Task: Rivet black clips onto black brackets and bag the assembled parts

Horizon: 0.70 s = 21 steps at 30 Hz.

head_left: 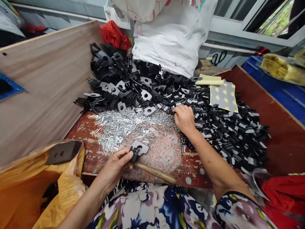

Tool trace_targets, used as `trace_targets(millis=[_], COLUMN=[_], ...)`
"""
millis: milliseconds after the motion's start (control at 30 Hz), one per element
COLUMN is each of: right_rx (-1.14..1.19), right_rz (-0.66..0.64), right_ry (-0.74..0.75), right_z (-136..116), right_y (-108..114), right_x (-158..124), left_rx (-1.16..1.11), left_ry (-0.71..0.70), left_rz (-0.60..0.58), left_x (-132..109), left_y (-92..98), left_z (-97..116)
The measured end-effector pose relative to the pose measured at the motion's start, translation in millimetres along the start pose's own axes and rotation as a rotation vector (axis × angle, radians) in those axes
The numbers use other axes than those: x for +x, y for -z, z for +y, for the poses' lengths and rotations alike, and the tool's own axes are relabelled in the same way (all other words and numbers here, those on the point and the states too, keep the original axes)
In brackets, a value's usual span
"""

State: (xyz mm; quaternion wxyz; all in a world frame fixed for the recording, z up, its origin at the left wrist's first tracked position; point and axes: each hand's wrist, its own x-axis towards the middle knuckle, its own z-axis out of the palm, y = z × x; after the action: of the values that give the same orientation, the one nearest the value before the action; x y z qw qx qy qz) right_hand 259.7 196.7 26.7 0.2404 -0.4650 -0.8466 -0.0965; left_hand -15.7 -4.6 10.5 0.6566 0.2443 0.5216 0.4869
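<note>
My left hand (116,165) pinches a black metal bracket (138,150) with a round hole, holding it over a speckled stone slab (162,152). My right hand (184,118) reaches forward with curled fingers into a heap of small black clips (233,130); what the fingers grip is hidden. A spread of short silver pins (124,124) lies between the hands. A hammer with a wooden handle (154,172) rests on the slab just under my left hand.
A big pile of black brackets (119,79) fills the back of the worn red table (190,168). White sack (173,35) behind, wooden board (47,79) on the left, orange bag (28,187) at lower left, sticker sheet (224,95) and scissors (218,58) at the right.
</note>
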Motion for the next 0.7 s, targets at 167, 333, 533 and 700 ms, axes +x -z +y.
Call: trace_targets(millis=[167,333,533,700], right_rx=[0.573,0.796,0.824,0.955], right_rz=[0.099,0.109,0.074,0.019], right_ry=[0.024,0.006,0.003,-0.088], right_z=[-81,-129,-134,-144], right_y=[19,20,18,12], right_x=[-38,-66,-72,-81], left_rx=[-0.022,-0.148,-0.131,-0.027], left_ry=[-0.022,-0.061,-0.104,-0.123], left_rz=[-0.067,-0.159,-0.128,-0.146], left_x=[6,11,6,2], left_y=[-24.5,-39.5,-37.7,-30.8], left_z=[-5,-6,-4,-2])
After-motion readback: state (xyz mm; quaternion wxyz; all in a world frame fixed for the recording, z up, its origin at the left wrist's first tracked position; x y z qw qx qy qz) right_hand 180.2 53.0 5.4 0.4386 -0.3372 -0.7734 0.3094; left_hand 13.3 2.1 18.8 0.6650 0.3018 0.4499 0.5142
